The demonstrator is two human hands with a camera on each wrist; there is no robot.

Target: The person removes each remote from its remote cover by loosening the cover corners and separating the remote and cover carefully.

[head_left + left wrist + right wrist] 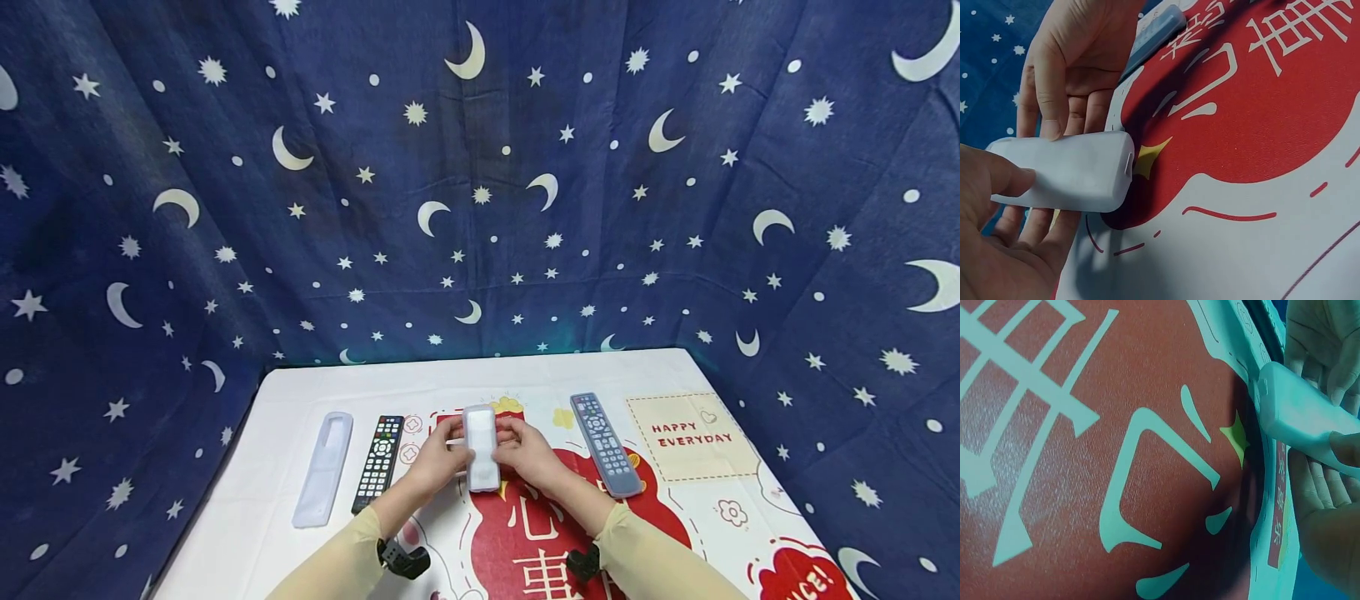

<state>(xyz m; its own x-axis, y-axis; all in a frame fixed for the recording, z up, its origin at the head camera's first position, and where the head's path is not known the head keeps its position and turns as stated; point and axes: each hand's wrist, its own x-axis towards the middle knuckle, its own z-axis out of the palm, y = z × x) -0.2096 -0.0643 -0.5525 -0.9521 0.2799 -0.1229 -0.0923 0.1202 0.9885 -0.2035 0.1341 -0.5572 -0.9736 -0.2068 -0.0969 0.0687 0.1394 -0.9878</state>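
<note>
A white, remote-sized oblong (482, 450) with rounded ends and a pale translucent rim is held between both hands above the table. No buttons show on its plain upper face; it looks like a remote control in a silicone cover. My left hand (441, 460) grips one long side, thumb on top and fingers beneath. On the opposite side my right hand (531, 457) pinches it likewise. Seen from the left wrist, the white oblong (1075, 172) has a small slot at its near end. The right wrist view shows the same white oblong (1304, 412) partly hidden by fingers.
Left of the hands lie a translucent silicone remote cover (321, 483) and a black remote control (378, 462). To the right rests a grey-blue remote control (606, 446), seemingly in a cover. A printed white tablecloth (300, 392) covers the table; a starry curtain (480, 167) hangs behind.
</note>
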